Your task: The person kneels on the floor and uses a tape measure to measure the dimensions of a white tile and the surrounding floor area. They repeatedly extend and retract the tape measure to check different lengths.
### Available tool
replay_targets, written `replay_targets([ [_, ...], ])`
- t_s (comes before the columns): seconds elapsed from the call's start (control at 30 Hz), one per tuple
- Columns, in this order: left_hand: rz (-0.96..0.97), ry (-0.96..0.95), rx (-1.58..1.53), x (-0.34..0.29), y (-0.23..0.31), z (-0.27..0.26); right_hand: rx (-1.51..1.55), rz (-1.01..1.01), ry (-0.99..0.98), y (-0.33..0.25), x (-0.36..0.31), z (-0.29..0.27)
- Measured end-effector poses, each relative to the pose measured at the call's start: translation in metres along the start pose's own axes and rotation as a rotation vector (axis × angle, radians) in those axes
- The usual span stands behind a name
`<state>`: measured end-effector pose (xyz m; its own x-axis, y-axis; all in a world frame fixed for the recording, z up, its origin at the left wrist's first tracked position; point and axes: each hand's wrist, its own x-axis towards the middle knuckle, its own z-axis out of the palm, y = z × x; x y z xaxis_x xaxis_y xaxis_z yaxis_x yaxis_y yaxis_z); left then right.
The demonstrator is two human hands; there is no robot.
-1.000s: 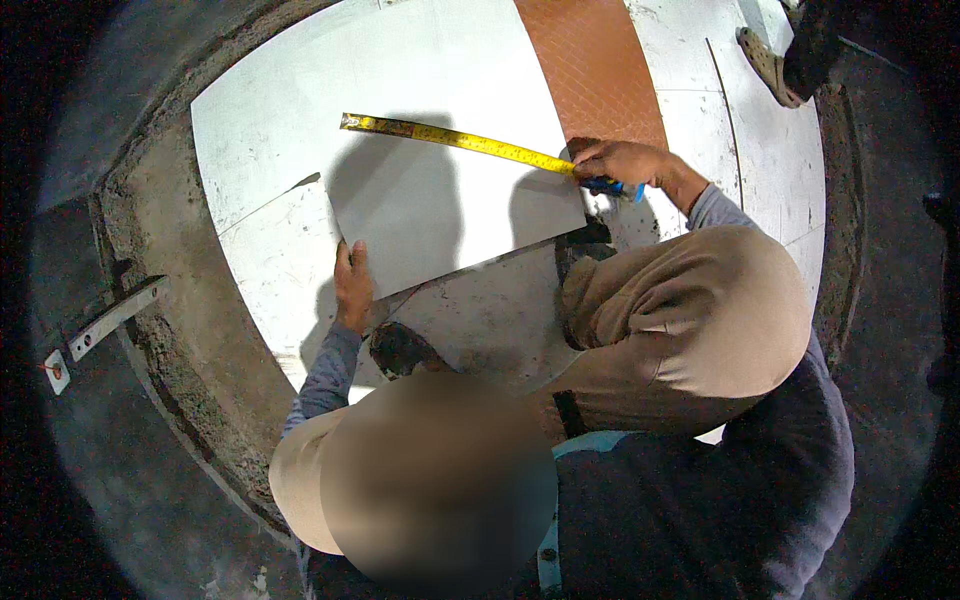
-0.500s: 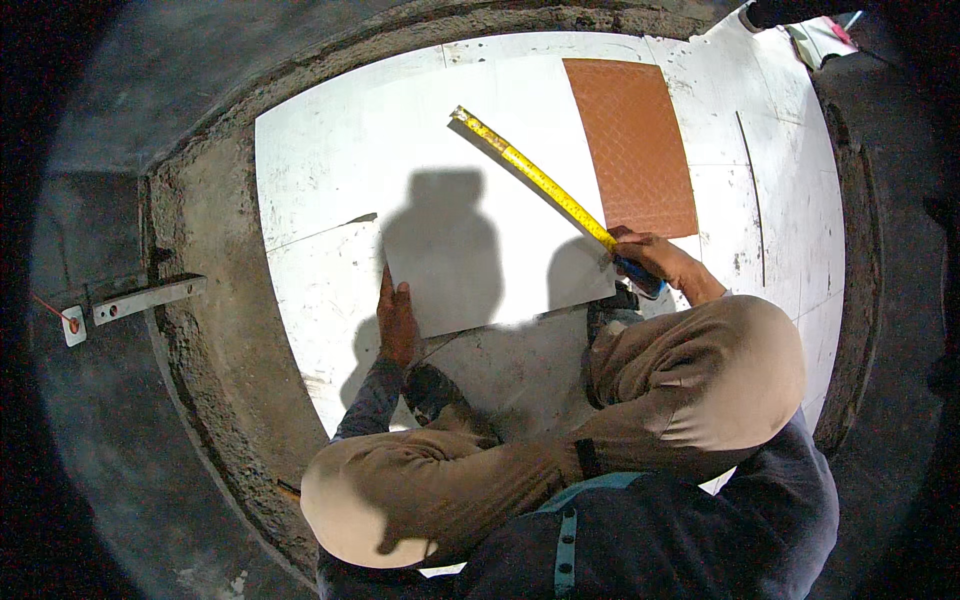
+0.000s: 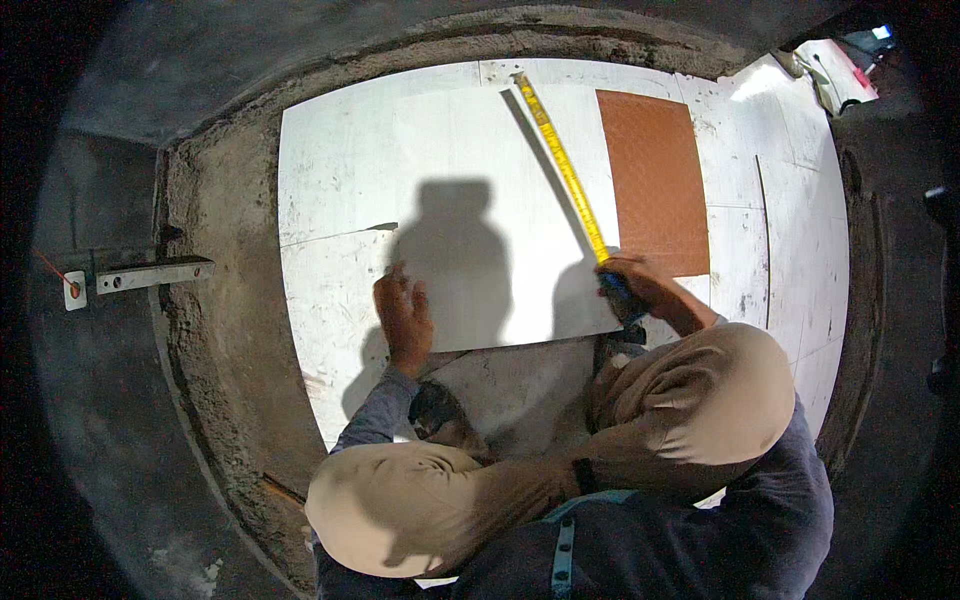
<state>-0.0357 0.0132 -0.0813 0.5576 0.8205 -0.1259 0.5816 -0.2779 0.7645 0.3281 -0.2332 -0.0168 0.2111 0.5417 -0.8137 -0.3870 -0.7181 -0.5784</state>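
Two hands work on a large white tile (image 3: 480, 200) that lies flat on the floor, over other white tiles (image 3: 320, 290). The left hand (image 3: 404, 318) rests near the tile's lower left edge, palm down, with the fingers spread a little and pressing on the surface; it grips nothing. The right hand (image 3: 632, 283) is at the lower right corner of the tile and is closed around the blue case of a yellow tape measure (image 3: 560, 160). The tape runs from this hand diagonally up and to the left across the tile, and its end reaches the upper edge of the tiled area. Just beside the tape, to the right, an orange-brown tile (image 3: 650, 175) lies flat, and the right hand is near its lower left corner. The person's knees in beige trousers (image 3: 690, 400) are bent below the hands. On the left, well apart from the tiles, a grey metal bar (image 3: 152, 274) lies on the rough concrete floor (image 3: 215, 330).
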Motion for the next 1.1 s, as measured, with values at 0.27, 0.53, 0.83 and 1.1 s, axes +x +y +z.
replay_targets([
  [0.27, -0.238, -0.546, -0.549, 0.026, 0.077, 0.046, 0.352, 0.022, -0.25, -0.012, 0.052, 0.093],
  [0.53, -0.026, -0.365, -0.26, 0.013, 0.092, 0.053, -0.124, -0.167, -0.302, -0.019, 0.06, 0.095],
  [0.83, 0.291, 0.475, 0.001, 0.091, 0.074, -0.049, -1.632, -0.29, -0.165, -0.216, 0.047, -0.026],
  [1.1, -0.452, 0.123, -0.354, -0.03, -0.035, 0.011, -1.722, -0.624, -0.147, -0.301, 0.148, -0.051],
])
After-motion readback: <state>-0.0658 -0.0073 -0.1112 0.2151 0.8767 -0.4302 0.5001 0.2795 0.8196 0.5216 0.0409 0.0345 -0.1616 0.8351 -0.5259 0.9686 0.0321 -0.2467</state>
